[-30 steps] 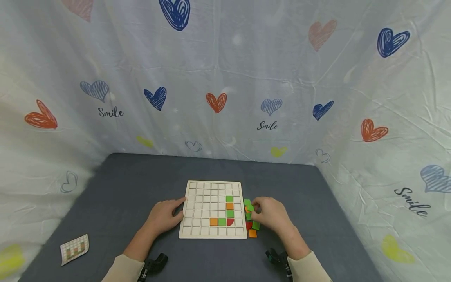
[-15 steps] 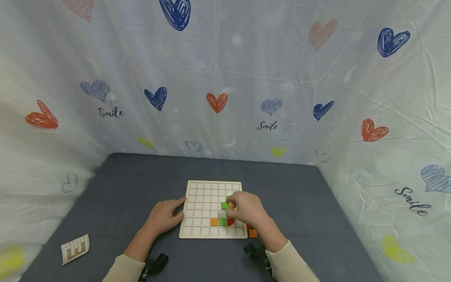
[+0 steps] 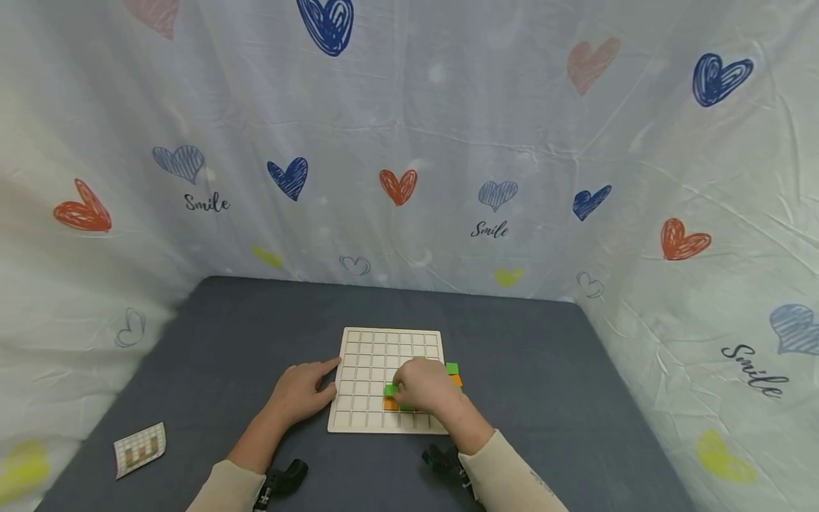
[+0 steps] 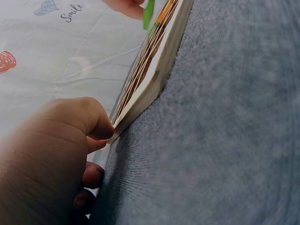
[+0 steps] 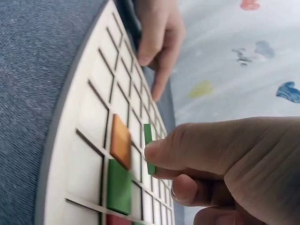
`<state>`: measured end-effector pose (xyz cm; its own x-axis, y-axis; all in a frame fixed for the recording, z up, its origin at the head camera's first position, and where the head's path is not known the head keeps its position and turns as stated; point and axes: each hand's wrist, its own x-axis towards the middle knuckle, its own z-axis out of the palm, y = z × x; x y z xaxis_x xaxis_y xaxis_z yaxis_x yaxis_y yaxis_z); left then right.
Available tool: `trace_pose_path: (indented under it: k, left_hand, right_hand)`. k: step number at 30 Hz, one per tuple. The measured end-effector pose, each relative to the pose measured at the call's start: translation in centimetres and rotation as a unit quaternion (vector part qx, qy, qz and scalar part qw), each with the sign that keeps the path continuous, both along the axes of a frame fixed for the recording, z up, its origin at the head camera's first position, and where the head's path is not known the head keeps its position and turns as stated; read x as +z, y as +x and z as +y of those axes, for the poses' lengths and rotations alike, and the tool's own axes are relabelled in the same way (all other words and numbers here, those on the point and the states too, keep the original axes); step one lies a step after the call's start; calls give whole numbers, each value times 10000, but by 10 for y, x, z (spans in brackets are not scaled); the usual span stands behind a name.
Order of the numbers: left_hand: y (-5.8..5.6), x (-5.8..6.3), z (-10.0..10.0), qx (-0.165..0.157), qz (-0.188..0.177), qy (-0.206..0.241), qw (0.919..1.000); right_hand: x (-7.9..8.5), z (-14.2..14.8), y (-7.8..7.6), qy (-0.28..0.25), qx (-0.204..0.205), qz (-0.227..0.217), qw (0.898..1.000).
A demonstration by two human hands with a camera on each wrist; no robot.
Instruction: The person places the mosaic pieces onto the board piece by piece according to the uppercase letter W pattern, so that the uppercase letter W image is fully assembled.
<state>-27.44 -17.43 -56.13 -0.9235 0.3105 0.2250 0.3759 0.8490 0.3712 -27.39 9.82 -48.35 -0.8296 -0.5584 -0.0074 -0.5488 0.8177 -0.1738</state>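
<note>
My right hand (image 3: 425, 385) pinches a green square tile (image 5: 149, 136) between thumb and fingers, above the gridded wooden board (image 3: 361, 355). In the right wrist view the tile stands on edge, close to the grid. Beside it on the board lie an orange tile (image 5: 121, 140), a green tile (image 5: 120, 187) and part of a red piece (image 5: 118, 219). Other placed tiles are mostly hidden by this hand in the head view. My left hand (image 3: 303, 391) touches the board's left edge with the tips of thumb and index finger.
Loose tiles lie past the board's right edge, among them a green one (image 3: 452, 368) and an orange one (image 3: 456, 380); the arm hides others. A small printed card (image 3: 139, 449) lies at the left of the dark grey table (image 3: 256, 320). A heart-patterned curtain (image 3: 441, 142) surrounds it.
From the loose tiles at the right, my right hand has moved left over the board with a green tile, then toward the front rows. My left hand stays at the board's edge.
</note>
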Motion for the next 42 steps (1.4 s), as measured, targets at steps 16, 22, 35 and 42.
trace_pose_path:
  k: [16,22,35,42]
  left_hand:
    - [3,4,4,48,-3,102,9999]
    - [3,5,4,45,-53,104,9999]
    - [4,4,3,84,-37,71,9999]
    - [2,3,0,78,3,78,9999]
  right_hand:
    - [-15,-2,-9,-69,-382,83,9992]
    - [-16,5,-7,-442,-322,16,9985]
    - [-13,51,-10,-1100,-686,-373,9909]
    - [-7,80,-13,-1140,-1253,-487,9843]
